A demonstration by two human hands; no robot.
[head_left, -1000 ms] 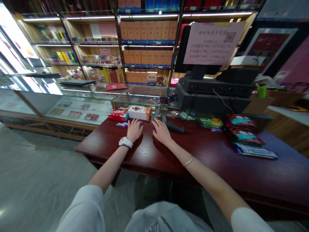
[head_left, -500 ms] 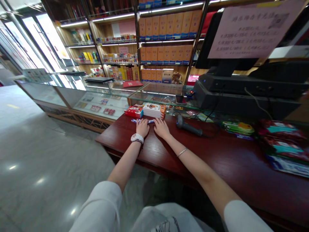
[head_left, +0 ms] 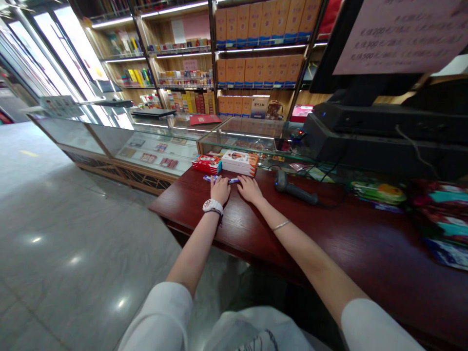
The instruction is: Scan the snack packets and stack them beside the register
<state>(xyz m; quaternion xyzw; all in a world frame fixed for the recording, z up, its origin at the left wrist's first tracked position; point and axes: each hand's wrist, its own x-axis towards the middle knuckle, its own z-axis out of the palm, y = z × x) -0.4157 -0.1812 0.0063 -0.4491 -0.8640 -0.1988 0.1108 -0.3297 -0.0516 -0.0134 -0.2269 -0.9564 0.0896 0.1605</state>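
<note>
My left hand (head_left: 220,190) lies over a slim purple-and-white pack (head_left: 208,178) on the dark red desk (head_left: 292,224); its fingers are stretched forward and slightly apart. Between my two hands shows another purple length (head_left: 234,180); whether it is the same pack or a second one, I cannot tell. With fingers spread, my right hand (head_left: 250,190) rests at the right end of that length, touching it or nearly so. Just behind the hands sit a stack of red boxes (head_left: 206,164) and a stack of white-and-orange boxes (head_left: 239,162).
A black barcode scanner (head_left: 294,189) lies right of my right hand. Farther right are green snack packets (head_left: 378,192) and dark red bags (head_left: 444,209). A monitor base (head_left: 373,126) stands behind them. The glass display counter (head_left: 153,146) runs left, with stocked shelves beyond.
The view has shifted, so the desk items sit slightly farther right. Both hands remain at the purple packs, with slightly more purple showing beside the right fingers.
</note>
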